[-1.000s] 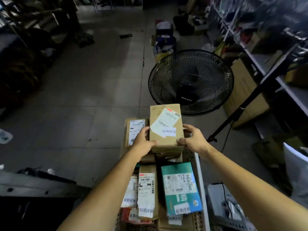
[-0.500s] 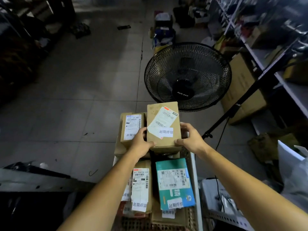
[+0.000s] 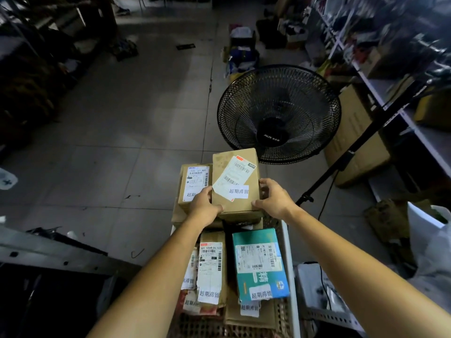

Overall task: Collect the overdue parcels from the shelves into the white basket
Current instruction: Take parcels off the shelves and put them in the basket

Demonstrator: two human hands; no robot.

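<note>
Item: brown cardboard parcel (image 3: 235, 184) with a white overdue sticker on top, at the far end of the white basket (image 3: 290, 264), resting on other cartons. Held from both sides: left hand (image 3: 205, 208) curled round the near-left corner, right hand (image 3: 274, 202) clasping the right edge, probably to seat it squarely on the stack. Adjacent: second brown parcel (image 3: 192, 184) touching its left side; teal box (image 3: 260, 264) nearer the person. Black pedestal fan (image 3: 278, 113) stands beyond; shelves (image 3: 429, 142) at right.

Both bare arms reach forward, left grip (image 3: 203, 206) and right grip (image 3: 274, 201) curled on opposite sides of one parcel (image 3: 235, 184) — thumbs pointing inward.
</note>
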